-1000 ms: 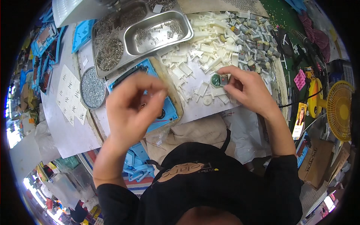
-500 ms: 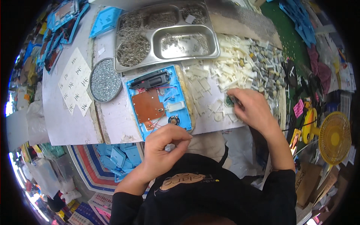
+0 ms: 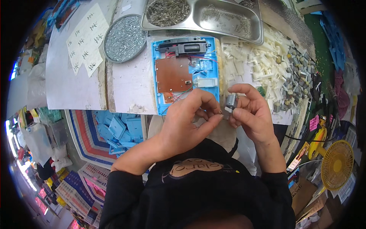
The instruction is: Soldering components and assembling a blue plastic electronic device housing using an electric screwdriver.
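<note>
My right hand grips a small silver cylindrical motor with a white tip between thumb and fingers. Close beside it, my left hand is closed in a pinch; a tiny bit shows at its fingertips, too small to name. Just beyond the left hand, a blue plastic casing lies on the table. Inside it are a brown circuit board, a black mechanism, a whitish rectangular part and thin coloured wires. The left hand hides the casing's near right part.
A round dish of small silver screws stands left of a compartmented metal tray holding small metal parts. White plastic pieces and several motors are heaped at right. Blue panels fill a striped bag below left. A yellow fan stands at right.
My right hand has come from the white parts toward the middle, and a motor now shows in its fingers. My left hand has moved right, closer to it. The view has shifted.
</note>
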A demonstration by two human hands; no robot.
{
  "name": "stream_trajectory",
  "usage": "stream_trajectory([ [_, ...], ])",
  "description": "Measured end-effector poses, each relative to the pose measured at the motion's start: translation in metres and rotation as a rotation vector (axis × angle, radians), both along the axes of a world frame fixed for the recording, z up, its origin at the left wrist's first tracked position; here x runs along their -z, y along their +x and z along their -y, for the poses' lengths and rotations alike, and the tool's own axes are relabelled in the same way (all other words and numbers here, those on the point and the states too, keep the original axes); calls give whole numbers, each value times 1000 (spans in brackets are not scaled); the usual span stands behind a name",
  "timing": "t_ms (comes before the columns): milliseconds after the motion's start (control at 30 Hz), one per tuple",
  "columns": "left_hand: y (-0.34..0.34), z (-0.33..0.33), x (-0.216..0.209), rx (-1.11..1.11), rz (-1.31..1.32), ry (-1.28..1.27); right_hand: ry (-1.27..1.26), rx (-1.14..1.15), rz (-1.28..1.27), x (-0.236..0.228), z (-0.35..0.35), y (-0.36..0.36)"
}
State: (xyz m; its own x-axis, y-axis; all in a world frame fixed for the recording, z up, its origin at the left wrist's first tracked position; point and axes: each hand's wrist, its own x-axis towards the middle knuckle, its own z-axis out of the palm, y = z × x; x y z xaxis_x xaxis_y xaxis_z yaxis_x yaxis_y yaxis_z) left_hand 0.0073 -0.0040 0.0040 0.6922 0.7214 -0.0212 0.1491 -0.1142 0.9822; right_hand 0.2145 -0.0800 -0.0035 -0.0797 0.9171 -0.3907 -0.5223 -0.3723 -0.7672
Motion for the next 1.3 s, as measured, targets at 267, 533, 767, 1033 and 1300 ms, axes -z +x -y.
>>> stream_trajectory([
  [267, -5, -1, 0, -13, 31, -20, -6, -104, 16, -8, -5, -4],
  [533, -6, 1, 6, -51, 126, 4, 297, -53, 627, -12, -2, -11],
  [767, -7, -9, 7, -81, 141, 449, 904, -54, 1138, -13, -19, -3],
  [1033, -12, -8, 5, -17, 58, 439, 1022, -10, 1177, -7, -14, -7],
  [1300, -22, -19, 11, -66, 108, 273, 949, -2, 1155, -2, -14, -3],
])
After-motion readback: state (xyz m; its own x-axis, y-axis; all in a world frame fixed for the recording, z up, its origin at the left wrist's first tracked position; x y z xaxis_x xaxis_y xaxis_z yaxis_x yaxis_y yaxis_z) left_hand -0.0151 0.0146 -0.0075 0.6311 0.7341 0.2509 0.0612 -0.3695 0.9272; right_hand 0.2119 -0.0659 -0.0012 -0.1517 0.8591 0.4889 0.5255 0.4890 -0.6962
